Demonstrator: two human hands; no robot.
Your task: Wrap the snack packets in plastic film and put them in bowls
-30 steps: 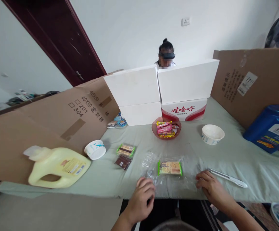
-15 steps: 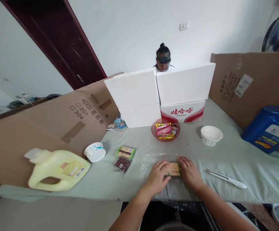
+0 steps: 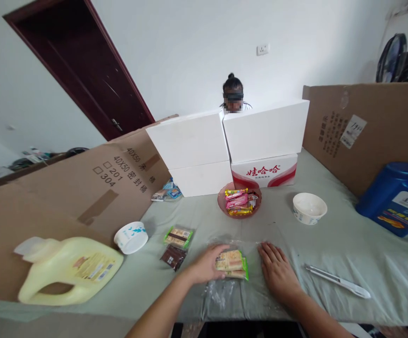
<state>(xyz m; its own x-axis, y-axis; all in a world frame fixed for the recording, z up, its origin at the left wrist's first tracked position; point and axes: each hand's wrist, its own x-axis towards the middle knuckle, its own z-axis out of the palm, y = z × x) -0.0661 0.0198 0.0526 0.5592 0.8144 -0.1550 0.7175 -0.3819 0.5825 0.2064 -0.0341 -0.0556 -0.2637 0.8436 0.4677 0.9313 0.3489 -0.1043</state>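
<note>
While the left grip point(image 3: 206, 266) is clamped on the green-edged snack packet point(image 3: 232, 261) at the near edge of the desk point(image 3: 330, 244), the right grip point(image 3: 277, 270) lies spread flat just beside it; a carton point(image 3: 264, 171) reads 娃哈哈, the cardboard point(image 3: 119, 169) 40X50.

Looks to me like a spare room at home turned into a makeshift work spot: dark wooden door point(image 3: 84, 70), wall socket point(image 3: 262, 49), fan point(image 3: 389, 58) in the corner, cardboard sheets point(image 3: 366, 126) fencing the cloth-covered tabletop point(image 3: 348, 244) along its edges.

Snack packet point(image 3: 232, 264) between hands; candy dish point(image 3: 239, 202) behind it, bowl point(image 3: 309, 208) right, jug point(image 3: 68, 268) far left.
</note>
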